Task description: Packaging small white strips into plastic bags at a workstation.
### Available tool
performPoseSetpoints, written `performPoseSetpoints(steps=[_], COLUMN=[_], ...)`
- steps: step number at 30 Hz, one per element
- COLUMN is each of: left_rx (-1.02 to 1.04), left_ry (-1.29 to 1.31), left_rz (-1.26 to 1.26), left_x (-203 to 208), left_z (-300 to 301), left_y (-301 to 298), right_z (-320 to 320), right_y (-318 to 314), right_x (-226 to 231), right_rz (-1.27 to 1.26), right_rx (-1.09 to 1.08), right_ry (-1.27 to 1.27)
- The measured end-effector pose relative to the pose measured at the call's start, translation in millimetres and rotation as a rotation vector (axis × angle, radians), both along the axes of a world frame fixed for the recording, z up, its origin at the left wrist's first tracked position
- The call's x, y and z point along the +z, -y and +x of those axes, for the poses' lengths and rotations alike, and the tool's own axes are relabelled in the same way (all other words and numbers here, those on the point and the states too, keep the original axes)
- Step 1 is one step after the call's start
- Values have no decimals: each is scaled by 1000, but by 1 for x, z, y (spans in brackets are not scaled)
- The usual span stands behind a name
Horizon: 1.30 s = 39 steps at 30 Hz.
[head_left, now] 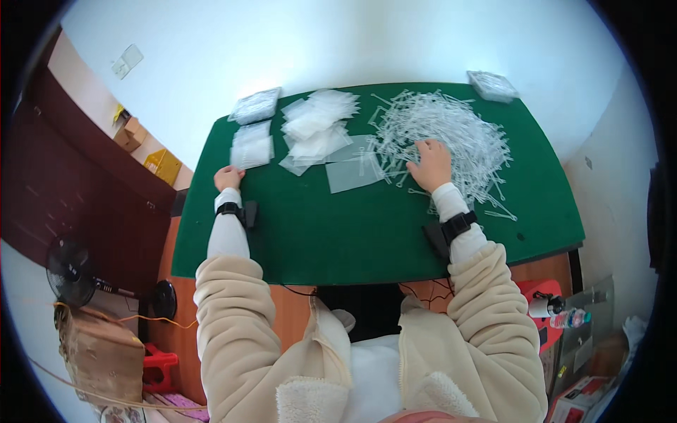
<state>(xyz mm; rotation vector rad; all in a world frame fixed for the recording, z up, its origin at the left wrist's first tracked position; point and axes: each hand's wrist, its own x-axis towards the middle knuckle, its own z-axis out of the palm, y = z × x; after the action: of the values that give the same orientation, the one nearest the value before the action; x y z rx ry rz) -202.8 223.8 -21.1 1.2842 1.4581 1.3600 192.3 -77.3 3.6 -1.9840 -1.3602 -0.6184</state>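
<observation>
A broad heap of thin clear plastic sticks with small looped ends [465,130] covers the right part of the green table. My right hand [432,164] rests on its near left edge, thumb apart from the fingers and no stick plainly held. At the left, my left hand [229,178] is closed beside the near edge of a stack of filled clear bags [252,146]; whatever its fingers hold is hidden. Between the hands lie a flat clear bag [352,175] and, farther back, a loose pile of translucent bags [317,123]. Several sticks lie over the flat bag's right end.
The green table [338,240] stands against a white wall. Wrapped clear packs sit at its back left [255,106] and back right [492,86]. On the floor are a black fan [70,271] at left and a red stool [539,310] with bottles at right.
</observation>
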Motion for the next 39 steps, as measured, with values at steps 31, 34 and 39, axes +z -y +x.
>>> performPoseSetpoints(steps=[31, 34, 39], left_rx=[-1080, -1136, -1192], left_ry=[-1340, -1384, -1202], left_rz=[564, 589, 942], left_x=[58, 56, 42], left_z=[177, 175, 158], left_y=[206, 211, 213], right_z=[-6, -13, -46], right_y=[-2, -9, -18], right_x=[-5, -8, -10], right_rz=[-323, -175, -213], right_rx=[109, 346, 557], right_ry=[-12, 10, 90])
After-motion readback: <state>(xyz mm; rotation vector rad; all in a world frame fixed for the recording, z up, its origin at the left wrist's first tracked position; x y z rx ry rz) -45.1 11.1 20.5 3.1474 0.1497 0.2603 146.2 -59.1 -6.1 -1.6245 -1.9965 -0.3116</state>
